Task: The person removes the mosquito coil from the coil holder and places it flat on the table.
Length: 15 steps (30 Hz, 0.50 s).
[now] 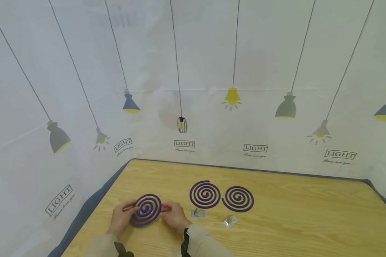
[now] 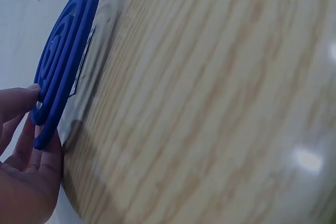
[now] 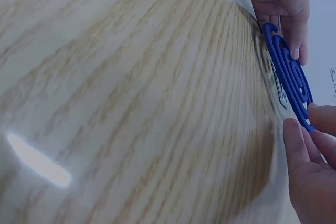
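Observation:
A dark purple mosquito coil [image 1: 146, 210], bluer in the wrist views, is held a little above the table between both hands. My left hand [image 1: 121, 216] pinches its left side, thumb on top and fingers below, as the left wrist view shows on the coil [image 2: 58, 59]. The right hand [image 1: 176, 216] grips the opposite rim between thumb and fingers, seen at the coil [image 3: 289, 72] in the right wrist view. Below the coil lies a flat, thin-framed piece [image 3: 280, 90], mostly hidden by it.
Two more purple coils [image 1: 205, 194] lie flat side by side right of the hands. In front of them are two small metal coil stands [image 1: 197, 213]. The wooden table [image 1: 292, 214] meets a white curtain [image 1: 209, 71] printed with lamps at the back and left.

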### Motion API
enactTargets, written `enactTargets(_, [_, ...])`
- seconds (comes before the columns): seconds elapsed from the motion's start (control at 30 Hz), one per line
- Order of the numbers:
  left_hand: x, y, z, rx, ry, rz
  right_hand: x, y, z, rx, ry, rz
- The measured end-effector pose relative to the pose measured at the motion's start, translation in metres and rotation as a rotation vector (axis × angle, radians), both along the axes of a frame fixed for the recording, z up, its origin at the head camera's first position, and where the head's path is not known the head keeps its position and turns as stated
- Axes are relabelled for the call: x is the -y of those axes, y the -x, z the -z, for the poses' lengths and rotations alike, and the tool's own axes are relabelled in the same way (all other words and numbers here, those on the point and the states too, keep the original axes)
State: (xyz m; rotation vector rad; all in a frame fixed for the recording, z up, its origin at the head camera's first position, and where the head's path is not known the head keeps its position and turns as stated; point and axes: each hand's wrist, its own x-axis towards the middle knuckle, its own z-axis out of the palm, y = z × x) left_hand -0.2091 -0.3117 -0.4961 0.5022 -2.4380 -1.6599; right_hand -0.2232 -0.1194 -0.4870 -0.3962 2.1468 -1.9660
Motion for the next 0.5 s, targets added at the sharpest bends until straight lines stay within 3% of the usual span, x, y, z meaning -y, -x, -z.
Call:
enactTargets(0.17, [-0.006, 0.003, 0.003, -0.021, -0.014, 0.018, -0.008, 0.001, 0.001, -0.040, -0.009, 0.012])
enactTargets(0.5, [-0.026, 0.006, 0.001, -0.024, -0.054, 0.073, -0.028, 0.006, 0.006, 0.025, -0.063, 0.092])
